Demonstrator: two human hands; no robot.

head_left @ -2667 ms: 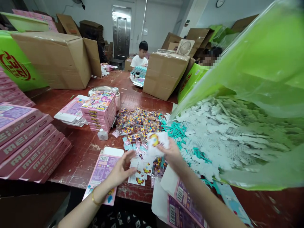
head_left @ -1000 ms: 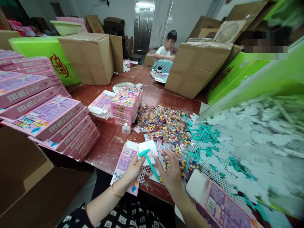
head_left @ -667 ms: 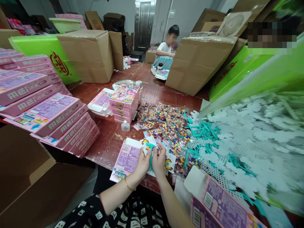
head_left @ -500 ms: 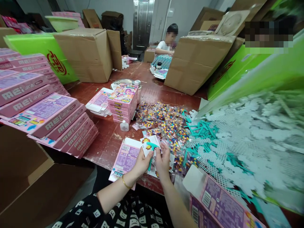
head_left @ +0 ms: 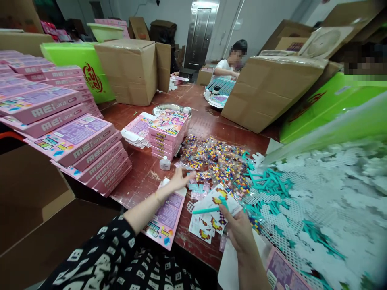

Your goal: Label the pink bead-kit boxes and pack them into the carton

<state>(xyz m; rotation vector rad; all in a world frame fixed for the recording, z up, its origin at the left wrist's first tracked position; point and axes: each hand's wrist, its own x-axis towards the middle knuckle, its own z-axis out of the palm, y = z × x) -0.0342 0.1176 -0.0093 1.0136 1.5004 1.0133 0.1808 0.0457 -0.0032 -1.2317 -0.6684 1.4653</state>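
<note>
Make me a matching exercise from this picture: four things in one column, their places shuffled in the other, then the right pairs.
Things
1. Teal plastic T-shaped tool
2. Small white plastic bottle
3. Clear plastic packets of small multicoloured pieces
4. Perforated white plastic pieces

Places
A. Heaped at the picture's right
B. In front of the short stack of pink cardboard boxes
C. Held in the person's right hand
D. Mostly piled left of loose teal plastic sticks

Pairs: 1-C, 2-B, 3-D, 4-A
</note>
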